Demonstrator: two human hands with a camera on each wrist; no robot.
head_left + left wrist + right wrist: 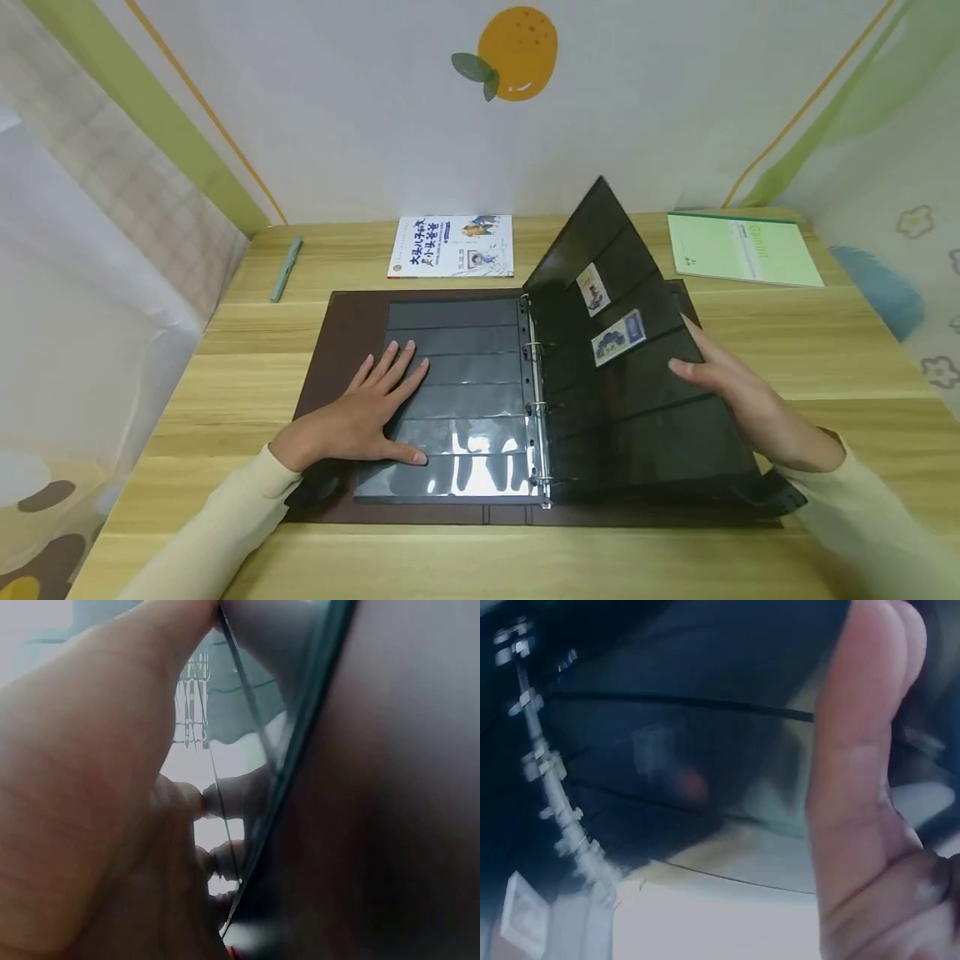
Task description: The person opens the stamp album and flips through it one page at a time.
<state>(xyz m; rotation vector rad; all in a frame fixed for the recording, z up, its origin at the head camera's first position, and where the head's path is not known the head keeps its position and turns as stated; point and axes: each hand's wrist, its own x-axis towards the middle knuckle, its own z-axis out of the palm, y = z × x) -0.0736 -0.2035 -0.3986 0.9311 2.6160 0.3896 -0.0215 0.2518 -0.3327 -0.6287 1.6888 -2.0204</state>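
At the far left of the wooden surface you have a green pen, lying at a slant and well apart from the binder. Your left hand is spread out, fingers straight, resting on the left page of the open binder, which lies in the middle of the surface. That page is dark, with rows of clear pockets that catch the light at its near end. Beyond it, near the binder's far edge, lies a picture book with Chinese characters on its cover; an orange fruit print shows on the white cloth behind. At the center of the binder, the metal rings run from far to near. To their right, a black page stands raised at a tilt, its inner edge at the rings. Two stamps sit in its pockets: a small pale stamp farther off and a blue stamp nearer you. Your right hand pinches this page by its right edge, thumb on the front. A green notebook lies at the far right.
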